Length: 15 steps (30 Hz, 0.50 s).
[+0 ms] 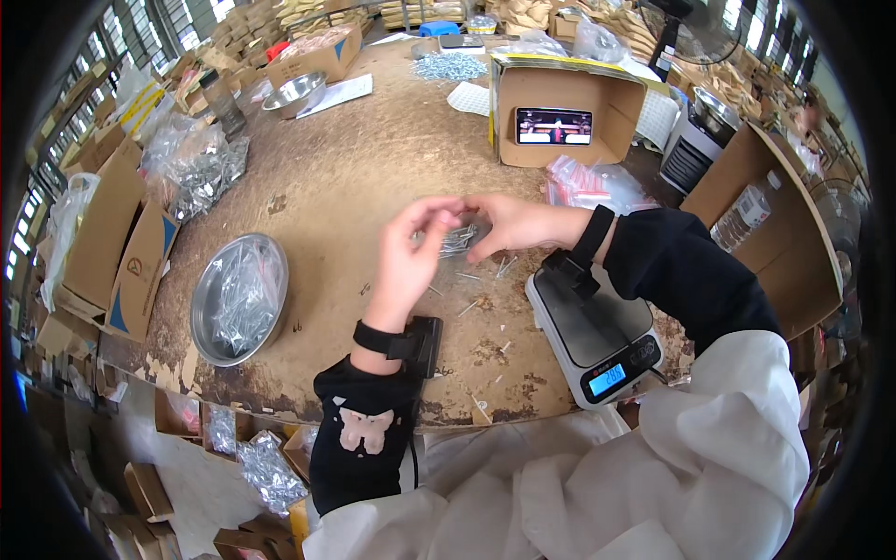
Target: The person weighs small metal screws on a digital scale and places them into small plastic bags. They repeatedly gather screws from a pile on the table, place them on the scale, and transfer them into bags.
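Observation:
In the middle of the worktable [336, 168] my left hand [411, 245] and my right hand [515, 222] meet, fingertips close together. Between them is a small clear plastic bag of thin metal fasteners [457, 242]; whether these are nails or screws is too small to tell. Both hands have curled fingers at the bag's edges, with its upper part partly hidden behind them. A few loose fasteners [505, 268] lie on the wood just below my right hand. Close to my right wrist stands a digital scale [597, 322] with a lit display and a bare dark plate.
To the left, a metal bowl [202, 322] holds filled clear bags. An open carton [611, 154] with a phone [553, 126] inside stands beyond my right hand, near empty zip bags [597, 185]. Another carton [784, 233] holds a bottle. Fasteners are heaped [450, 66] farther back.

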### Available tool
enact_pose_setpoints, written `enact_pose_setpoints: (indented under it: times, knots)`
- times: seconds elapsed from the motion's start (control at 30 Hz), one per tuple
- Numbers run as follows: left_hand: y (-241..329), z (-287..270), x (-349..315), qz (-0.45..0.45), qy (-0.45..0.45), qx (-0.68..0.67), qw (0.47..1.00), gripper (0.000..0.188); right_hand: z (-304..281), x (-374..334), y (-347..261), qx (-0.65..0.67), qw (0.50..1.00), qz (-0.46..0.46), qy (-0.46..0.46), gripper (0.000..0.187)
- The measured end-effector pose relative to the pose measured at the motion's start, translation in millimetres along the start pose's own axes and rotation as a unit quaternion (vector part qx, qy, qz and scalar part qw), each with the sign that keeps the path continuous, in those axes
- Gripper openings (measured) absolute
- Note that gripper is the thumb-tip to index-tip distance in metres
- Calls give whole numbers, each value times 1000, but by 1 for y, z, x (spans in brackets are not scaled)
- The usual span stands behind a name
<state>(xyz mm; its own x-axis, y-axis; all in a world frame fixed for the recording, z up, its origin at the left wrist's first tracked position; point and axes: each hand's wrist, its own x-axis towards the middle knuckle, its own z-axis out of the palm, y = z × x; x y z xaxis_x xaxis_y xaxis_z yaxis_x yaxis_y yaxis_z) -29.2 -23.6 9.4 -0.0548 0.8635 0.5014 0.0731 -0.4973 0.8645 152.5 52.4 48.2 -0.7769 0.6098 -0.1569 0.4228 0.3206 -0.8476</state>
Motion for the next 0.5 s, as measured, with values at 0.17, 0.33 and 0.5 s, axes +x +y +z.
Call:
enact_pose_setpoints:
  times: [0.17,0.33,0.5]
  knots:
    - [17,-22,5,40,142,-3,989,17,-14,-39,2,111,993,4,-35,59]
    - [14,-29,4,38,153,74,985,15,-25,-114,4,-97,989,-110,-14,56]
    - [14,-20,1,25,98,145,984,15,-11,-173,18,-262,956,-123,53,68]
